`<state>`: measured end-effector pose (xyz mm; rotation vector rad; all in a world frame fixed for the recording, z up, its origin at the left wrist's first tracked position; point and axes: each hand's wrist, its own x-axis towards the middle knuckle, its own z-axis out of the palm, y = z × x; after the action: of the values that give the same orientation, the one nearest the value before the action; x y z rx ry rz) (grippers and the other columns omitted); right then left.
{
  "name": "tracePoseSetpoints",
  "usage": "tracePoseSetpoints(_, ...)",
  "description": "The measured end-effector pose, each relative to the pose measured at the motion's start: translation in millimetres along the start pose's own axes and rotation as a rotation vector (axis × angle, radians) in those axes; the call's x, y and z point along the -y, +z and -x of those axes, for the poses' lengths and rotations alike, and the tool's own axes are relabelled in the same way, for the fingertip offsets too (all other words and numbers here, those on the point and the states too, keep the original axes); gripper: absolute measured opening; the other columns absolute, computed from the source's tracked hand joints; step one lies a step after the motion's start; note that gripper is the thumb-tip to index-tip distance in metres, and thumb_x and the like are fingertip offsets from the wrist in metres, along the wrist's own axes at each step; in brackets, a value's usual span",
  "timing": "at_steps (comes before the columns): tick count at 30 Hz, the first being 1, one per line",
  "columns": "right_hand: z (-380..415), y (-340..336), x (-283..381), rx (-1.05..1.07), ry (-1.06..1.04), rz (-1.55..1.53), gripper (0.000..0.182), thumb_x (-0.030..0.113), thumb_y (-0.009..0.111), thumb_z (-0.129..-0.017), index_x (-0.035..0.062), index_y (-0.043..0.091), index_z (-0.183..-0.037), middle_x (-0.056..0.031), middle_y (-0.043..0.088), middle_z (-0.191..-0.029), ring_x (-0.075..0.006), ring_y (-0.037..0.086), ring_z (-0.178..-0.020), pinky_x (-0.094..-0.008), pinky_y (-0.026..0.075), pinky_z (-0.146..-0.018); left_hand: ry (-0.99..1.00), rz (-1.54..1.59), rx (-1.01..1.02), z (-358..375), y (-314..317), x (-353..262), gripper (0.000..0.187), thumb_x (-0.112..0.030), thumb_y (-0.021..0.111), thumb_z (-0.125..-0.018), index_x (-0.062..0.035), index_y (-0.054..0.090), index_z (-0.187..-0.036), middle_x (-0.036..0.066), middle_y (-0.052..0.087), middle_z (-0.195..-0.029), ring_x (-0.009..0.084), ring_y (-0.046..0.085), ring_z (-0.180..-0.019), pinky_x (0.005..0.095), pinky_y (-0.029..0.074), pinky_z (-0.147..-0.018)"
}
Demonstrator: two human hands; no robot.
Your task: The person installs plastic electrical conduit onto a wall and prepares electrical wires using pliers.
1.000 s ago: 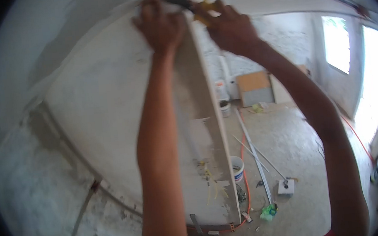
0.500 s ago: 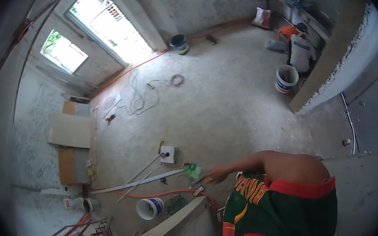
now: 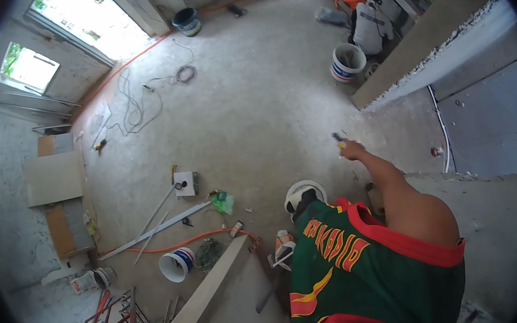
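Observation:
My right hand (image 3: 352, 149) reaches out over the bare floor, its fingers wrapped round a small tool with a yellow handle (image 3: 341, 145). A short dark end pokes out beyond the fingers; its exact kind is too small to tell. My left hand is out of view. Below the right arm, close to my green and red jersey (image 3: 336, 260), stands a white round-rimmed container (image 3: 319, 187), partly covered by something black and white. An orange-and-white bag-like item (image 3: 284, 243) lies near the low wall.
A co-worker (image 3: 372, 26) crouches beside a white bucket (image 3: 348, 62). Another bucket (image 3: 177, 264) lies tipped near the low wall (image 3: 220, 277). Long metal strips (image 3: 159, 229), a box (image 3: 186, 184), an orange hose (image 3: 182, 268) and loose cable (image 3: 135, 105) are on the floor. A pillar (image 3: 410, 53) rises at right.
My right hand, with the tool, has swung from the left side near the green plastic out to the right. The view has shifted, and the white round-rimmed container now shows beside my jersey.

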<state>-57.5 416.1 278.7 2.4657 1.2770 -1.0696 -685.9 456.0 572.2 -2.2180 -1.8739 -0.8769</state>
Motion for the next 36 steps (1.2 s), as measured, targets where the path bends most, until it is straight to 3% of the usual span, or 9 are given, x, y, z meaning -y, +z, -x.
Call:
tracePoseSetpoints(2,5,31,15,0.11,-0.224,-0.014,0.076,0.038,0.069,-0.076,0.018,0.045,-0.145,-0.0219,0.065,-0.122,-0.0393,0.063,-0.111,-0.0477,0.05,-0.095,-0.031,0.045,0.054,16,26,-10,0.055,-0.04,0.066,-0.085,0.0004,0.063,-0.122,0.021,0.048,-0.146,0.0352,0.036,-0.14,0.0516,0.023,-0.117)
tracePoseSetpoints(5,37,67,54,0.213,-0.392,0.152,0.08,0.04,0.067,-0.078,0.0084,0.04,-0.146,-0.0261,0.06,-0.127,-0.0413,0.059,-0.115,-0.0486,0.048,-0.096,-0.08,0.084,0.114,39,53,-21,0.055,-0.041,0.066,-0.085,0.0004,0.063,-0.122,0.021,0.048,-0.146,0.0352,0.036,-0.14,0.0516,0.023,-0.117)
tracePoseSetpoints(10,78,102,91,0.499,-0.547,0.17,0.08,0.039,0.065,-0.079,0.0069,0.038,-0.146,-0.026,0.059,-0.127,-0.0421,0.059,-0.114,-0.0488,0.047,-0.097,-0.152,0.129,0.18,75,82,-34,0.056,-0.041,0.066,-0.085,0.0003,0.062,-0.123,0.021,0.047,-0.146,0.0352,0.036,-0.141,0.0517,0.024,-0.116)
tracePoseSetpoints(16,76,117,90,0.564,-0.537,0.318,0.079,0.04,0.066,-0.078,0.0074,0.041,-0.146,-0.0272,0.061,-0.122,-0.0422,0.06,-0.111,-0.0488,0.049,-0.093,-0.224,0.161,0.221,112,100,-44,0.057,-0.041,0.065,-0.085,0.0002,0.062,-0.123,0.021,0.047,-0.146,0.0351,0.036,-0.141,0.0518,0.024,-0.116)
tracePoseSetpoints(20,54,111,64,0.491,-0.419,0.262,0.065,0.038,0.065,-0.077,0.006,0.051,-0.132,-0.0222,0.064,-0.121,-0.039,0.062,-0.112,-0.0489,0.05,-0.093,-0.271,0.186,0.232,134,111,-47,0.057,-0.042,0.065,-0.085,0.0002,0.061,-0.124,0.021,0.047,-0.146,0.0351,0.036,-0.141,0.0518,0.024,-0.116)
tracePoseSetpoints(26,33,92,28,0.336,-0.255,0.22,0.066,0.039,0.066,-0.078,0.0041,0.052,-0.132,-0.0226,0.062,-0.126,-0.0389,0.06,-0.115,-0.0474,0.049,-0.096,-0.348,0.213,0.232,163,123,-56,0.058,-0.042,0.065,-0.085,0.0001,0.06,-0.124,0.021,0.047,-0.146,0.0351,0.036,-0.141,0.0519,0.024,-0.116)
tracePoseSetpoints(36,46,123,20,0.443,-0.213,0.269,0.069,0.041,0.065,-0.078,0.0041,0.05,-0.134,-0.0219,0.06,-0.13,-0.0387,0.058,-0.119,-0.0478,0.047,-0.098,-0.425,0.229,0.219,187,131,-61,0.059,-0.043,0.065,-0.085,-0.0001,0.059,-0.126,0.021,0.046,-0.147,0.035,0.035,-0.141,0.052,0.024,-0.116)
